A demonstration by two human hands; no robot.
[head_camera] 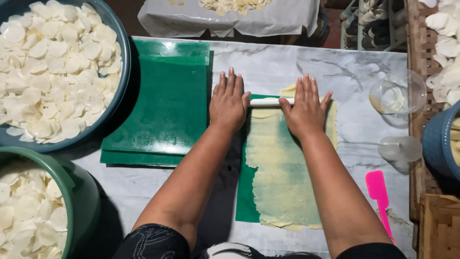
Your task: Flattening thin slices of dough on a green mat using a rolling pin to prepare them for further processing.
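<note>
A thin sheet of pale yellow dough [282, 177] lies spread over a green plastic sheet [245, 196] on the marble-patterned table. Across its far end lies a white rolling pin [269, 101]. My left hand [229, 101] presses flat on the pin's left end, fingers straight and together. My right hand [306, 108] presses flat on the pin's right part, over the dough's far edge. Both palms face down; neither hand wraps around the pin.
A stack of green plastic sheets [163, 105] lies left of the dough. Two large tubs [122, 62] [72, 182] at left hold several white round slices. A clear glass bowl [397, 93], a clear cup [401, 147] and a pink spatula [378, 192] sit at right.
</note>
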